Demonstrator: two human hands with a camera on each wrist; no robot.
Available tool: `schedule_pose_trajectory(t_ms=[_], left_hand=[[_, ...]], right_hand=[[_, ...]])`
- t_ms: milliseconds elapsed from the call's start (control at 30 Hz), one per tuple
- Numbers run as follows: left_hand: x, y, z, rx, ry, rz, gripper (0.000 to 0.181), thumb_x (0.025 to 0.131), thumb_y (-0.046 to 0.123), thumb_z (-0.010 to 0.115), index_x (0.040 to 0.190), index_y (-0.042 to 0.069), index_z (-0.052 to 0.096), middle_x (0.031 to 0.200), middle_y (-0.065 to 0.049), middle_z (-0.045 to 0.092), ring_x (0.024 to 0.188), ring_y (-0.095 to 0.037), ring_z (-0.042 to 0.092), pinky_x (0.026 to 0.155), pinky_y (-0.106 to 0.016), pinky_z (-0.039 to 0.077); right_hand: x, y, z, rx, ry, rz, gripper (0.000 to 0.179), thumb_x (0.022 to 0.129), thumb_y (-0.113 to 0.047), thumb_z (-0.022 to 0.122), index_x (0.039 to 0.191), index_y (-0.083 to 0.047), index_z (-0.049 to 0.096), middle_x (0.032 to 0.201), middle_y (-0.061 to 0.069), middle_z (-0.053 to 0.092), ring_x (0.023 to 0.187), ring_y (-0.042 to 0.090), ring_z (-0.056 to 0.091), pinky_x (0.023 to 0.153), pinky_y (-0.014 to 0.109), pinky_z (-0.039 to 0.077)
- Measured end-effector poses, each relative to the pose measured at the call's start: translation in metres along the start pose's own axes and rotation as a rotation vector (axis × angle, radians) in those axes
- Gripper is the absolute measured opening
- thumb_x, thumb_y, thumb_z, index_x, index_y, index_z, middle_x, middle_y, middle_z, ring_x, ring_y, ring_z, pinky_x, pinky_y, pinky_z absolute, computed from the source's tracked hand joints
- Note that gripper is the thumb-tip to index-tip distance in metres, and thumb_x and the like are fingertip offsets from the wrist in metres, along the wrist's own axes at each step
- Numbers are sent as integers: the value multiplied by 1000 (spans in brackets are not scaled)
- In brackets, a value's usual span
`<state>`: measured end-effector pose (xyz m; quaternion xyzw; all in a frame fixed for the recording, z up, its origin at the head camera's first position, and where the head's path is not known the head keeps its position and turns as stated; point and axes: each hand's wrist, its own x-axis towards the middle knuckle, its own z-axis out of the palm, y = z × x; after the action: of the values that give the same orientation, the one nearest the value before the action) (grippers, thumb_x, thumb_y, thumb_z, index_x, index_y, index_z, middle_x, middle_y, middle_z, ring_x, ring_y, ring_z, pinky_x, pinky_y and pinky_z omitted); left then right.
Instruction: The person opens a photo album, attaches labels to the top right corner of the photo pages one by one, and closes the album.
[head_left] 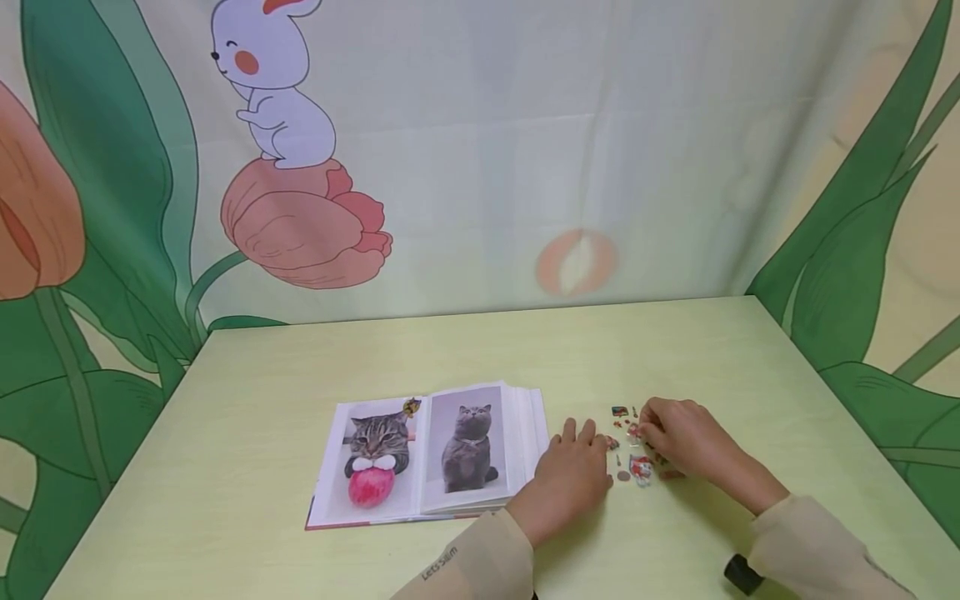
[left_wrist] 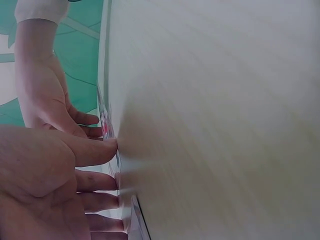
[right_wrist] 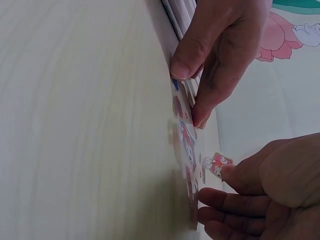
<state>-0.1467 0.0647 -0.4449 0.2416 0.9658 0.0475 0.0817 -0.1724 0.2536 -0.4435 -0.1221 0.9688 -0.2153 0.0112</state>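
A clear sheet of small cartoon stickers lies on the table to the right of the photo album. My left hand presses its left side, with thumb and fingers extended down onto the sheet. Over the sheet's right part, my right hand pinches a small red-and-white sticker between thumb and fingers; in the right wrist view it stands up from the sheet. The open album has a tabby cat photo on its left page and a grey cat photo on its right.
A small gold-and-dark sticker sits at the upper right corner of the tabby photo. Near the right sleeve is a black object. Behind the pale table hangs a curtain printed with a rabbit and flowers.
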Motion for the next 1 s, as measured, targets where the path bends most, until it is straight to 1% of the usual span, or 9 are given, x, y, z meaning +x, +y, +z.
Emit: schedule_pose_trajectory(t_ms=[167,300,433,600,767,867,1000], left_hand=[[0,0,0,-14,-10,-4,53,101,36,67,146,11,58,159,-5,45,149,-29,38,117,-38,39],[-1,0,0,1,-11,-2,53,101,36,66,147,11,57,160,-5,45,149,-28,37,117,-38,39],[-1,-1,0,4,-11,4,53,101,36,66,148,11,57,160,-5,44,150,-29,37,117,-38,38],[-1,-2,0,-15,-18,4,55,101,36,66,149,12,55,161,-6,42,150,-30,35,118,-38,37],[-1,-2,-2,-29,-36,-5,57,101,38,65,150,11,54,162,-6,41,151,-30,34,118,-39,36],[-1,-2,-4,-42,-55,-13,58,101,40,65,150,12,54,163,-4,40,151,-29,34,119,-40,36],[0,-2,-5,-50,-54,-13,58,100,43,65,149,12,56,161,-3,42,151,-28,35,118,-41,37]], right_hand=[[0,1,0,12,-13,10,8,98,-6,67,90,-7,64,71,-3,56,64,14,49,62,32,42],[0,2,1,15,-6,0,8,98,-6,67,91,-6,63,73,-2,57,65,14,49,61,30,42],[-2,5,2,22,7,-17,10,100,-5,65,91,-6,61,73,-2,56,65,13,48,59,29,42],[-5,8,1,35,25,-9,11,100,-5,65,91,-5,60,72,-1,54,63,13,47,56,27,41],[-5,10,0,61,15,7,10,100,-5,66,91,-5,61,71,-1,53,63,13,46,55,27,40],[-5,11,-1,53,11,3,10,100,-5,66,91,-5,61,71,-2,54,63,13,47,55,27,40],[-6,11,-2,43,18,-2,11,99,-5,66,90,-6,62,71,-2,54,62,13,47,56,28,40]])
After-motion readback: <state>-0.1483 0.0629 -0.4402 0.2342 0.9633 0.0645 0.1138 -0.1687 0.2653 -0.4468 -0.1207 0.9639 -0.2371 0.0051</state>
